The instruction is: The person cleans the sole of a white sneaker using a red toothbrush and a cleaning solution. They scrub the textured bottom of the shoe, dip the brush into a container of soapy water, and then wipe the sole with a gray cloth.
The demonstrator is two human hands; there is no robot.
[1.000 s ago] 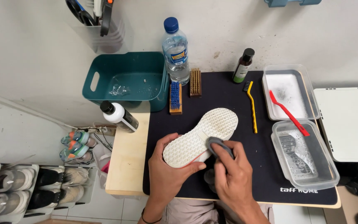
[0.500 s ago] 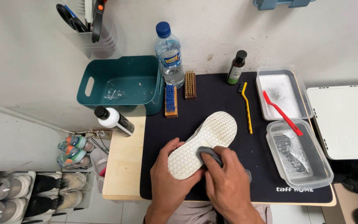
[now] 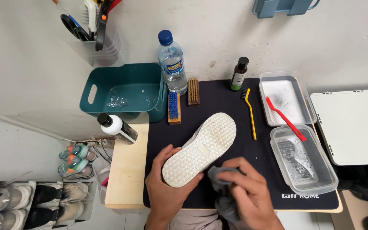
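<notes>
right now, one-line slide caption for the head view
Left hand steadies a white shoe sole-up on a dark mat while right hand holds a grey cloth.

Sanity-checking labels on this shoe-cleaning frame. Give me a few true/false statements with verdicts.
1. The left hand grips the shoe at its heel end, sole facing up. True.
2. The right hand holds the yellow brush. False: it holds a grey cloth; the yellow brush lies on the dark mat.
3. The red brush rests across the two clear trays. True.
4. The water bottle lies on its side. False: it stands upright beside the teal tub.
5. The blue-bristled brush lies next to a tan-bristled one. True.
</notes>
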